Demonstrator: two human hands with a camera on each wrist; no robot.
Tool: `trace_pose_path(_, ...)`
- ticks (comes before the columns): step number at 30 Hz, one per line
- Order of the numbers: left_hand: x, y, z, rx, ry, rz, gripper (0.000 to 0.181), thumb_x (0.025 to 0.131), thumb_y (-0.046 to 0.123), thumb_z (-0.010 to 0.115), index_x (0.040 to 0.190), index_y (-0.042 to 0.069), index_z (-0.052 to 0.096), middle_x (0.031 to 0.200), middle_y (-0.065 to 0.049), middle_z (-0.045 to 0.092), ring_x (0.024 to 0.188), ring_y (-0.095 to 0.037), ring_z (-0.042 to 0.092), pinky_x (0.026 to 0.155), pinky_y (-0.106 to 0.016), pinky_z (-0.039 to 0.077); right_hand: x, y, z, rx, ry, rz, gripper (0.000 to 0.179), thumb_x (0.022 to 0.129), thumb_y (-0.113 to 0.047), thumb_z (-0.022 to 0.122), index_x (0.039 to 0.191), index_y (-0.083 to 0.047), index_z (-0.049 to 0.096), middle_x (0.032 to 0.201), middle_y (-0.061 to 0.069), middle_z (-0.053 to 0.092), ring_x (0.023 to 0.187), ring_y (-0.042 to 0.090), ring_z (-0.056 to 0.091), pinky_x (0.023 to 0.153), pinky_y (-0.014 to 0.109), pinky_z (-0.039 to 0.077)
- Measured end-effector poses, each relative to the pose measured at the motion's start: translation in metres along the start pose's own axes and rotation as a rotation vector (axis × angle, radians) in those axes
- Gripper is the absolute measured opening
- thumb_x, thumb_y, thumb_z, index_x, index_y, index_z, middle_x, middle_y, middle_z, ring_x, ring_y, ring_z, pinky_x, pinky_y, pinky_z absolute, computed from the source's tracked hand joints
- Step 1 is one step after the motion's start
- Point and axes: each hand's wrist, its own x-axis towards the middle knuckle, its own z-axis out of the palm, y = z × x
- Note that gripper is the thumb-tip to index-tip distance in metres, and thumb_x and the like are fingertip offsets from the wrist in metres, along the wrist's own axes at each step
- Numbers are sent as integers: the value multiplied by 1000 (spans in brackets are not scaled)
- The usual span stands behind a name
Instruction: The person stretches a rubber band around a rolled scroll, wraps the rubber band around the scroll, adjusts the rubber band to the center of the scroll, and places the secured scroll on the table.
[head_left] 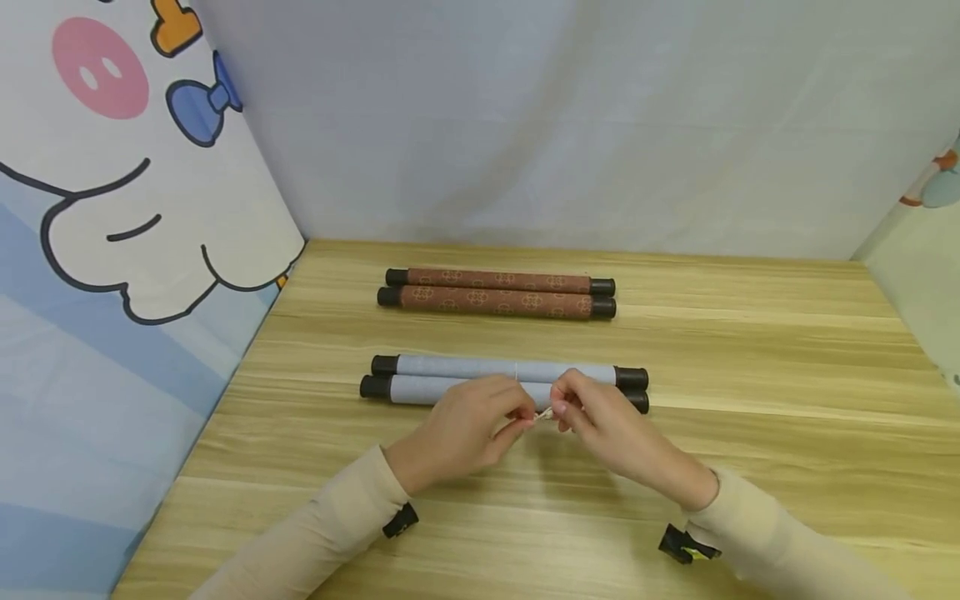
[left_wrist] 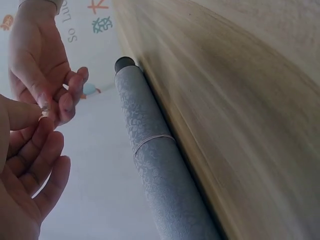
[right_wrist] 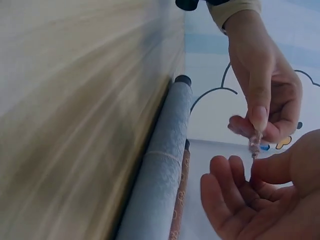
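Both hands hold a short twisted pale cord [head_left: 544, 414] just in front of a light-blue scroll [head_left: 427, 390]. My left hand [head_left: 472, 425] pinches one end between thumb and forefinger; my right hand [head_left: 611, 429] pinches the other. In the right wrist view the knotted-looking cord [right_wrist: 255, 145] spans the gap between the fingertips. The scroll has two rolls side by side with black end knobs, and a thin string [left_wrist: 152, 140] passes round it. Whether the held cord joins that string cannot be told. The hands hide part of the front roll.
Farther back on the wooden table [head_left: 750, 350] lies a reddish-brown patterned scroll [head_left: 495, 302], also two rolls with black knobs. A pale cloth [head_left: 562, 150] hangs behind the table, and a cartoon-printed cloth [head_left: 172, 250] stands along the left edge.
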Motion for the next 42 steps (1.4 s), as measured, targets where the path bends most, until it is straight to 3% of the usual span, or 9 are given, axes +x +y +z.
trace_pose_path(5,1,0,1,-11,4,-37,9,90,16,72,95,15,65,89,6,66,83,-4,62,73,-14,52,1,1,3,218,-52,19,11,101,-16,55,107,-10,61,95,10,70,82,15,68,71,29,58)
trace_pose_path(8,0,0,1,-11,19,-42,10,89,15,73,94,14,65,89,5,66,83,-4,62,73,-13,52,0,1,3,221,-36,12,14,97,-20,62,106,-11,67,95,7,73,80,11,68,71,27,58)
trace_pose_path(17,-2,-2,-2,26,-2,-14,10,88,13,70,90,16,61,86,7,62,80,-3,58,72,-12,50,1,6,-12,28,67,44,6,89,-11,71,88,-14,75,77,0,72,64,8,61,58,21,52)
trace_pose_path(22,-1,-2,-4,8,-26,-18,10,88,12,69,90,17,60,85,8,61,81,-2,57,72,-11,49,0,6,-12,113,96,81,5,91,-15,70,89,-16,74,82,1,70,69,9,60,60,24,54)
trace_pose_path(27,0,0,-5,-6,-53,-20,10,87,12,69,89,17,59,85,7,61,81,-3,58,73,-12,49,0,4,-3,201,29,90,8,93,-15,67,93,-12,74,83,8,71,72,8,64,67,25,58)
trace_pose_path(30,0,0,-4,0,-54,-43,12,86,17,71,93,17,61,88,7,62,83,-3,59,74,-14,51,0,2,1,221,4,81,7,92,-12,68,94,-10,74,86,10,73,73,6,66,69,23,58)
trace_pose_path(34,1,0,-3,14,-40,-62,18,90,28,72,101,17,62,92,8,64,86,-4,60,75,-16,52,1,-2,3,224,22,67,5,91,-10,68,95,-10,72,85,8,74,73,14,71,68,26,60)
trace_pose_path(37,2,-1,-2,18,-22,-44,16,91,29,70,100,18,64,91,8,65,84,-3,59,72,-15,51,1,-4,3,262,20,76,6,93,-8,65,96,-7,70,85,11,74,74,18,72,68,32,61)
trace_pose_path(42,0,-2,-3,-17,-13,3,3,93,21,68,94,19,66,87,10,65,78,-5,57,68,-14,46,1,-3,1,344,-53,73,9,97,-7,59,99,-2,66,87,16,74,77,14,72,70,36,61)
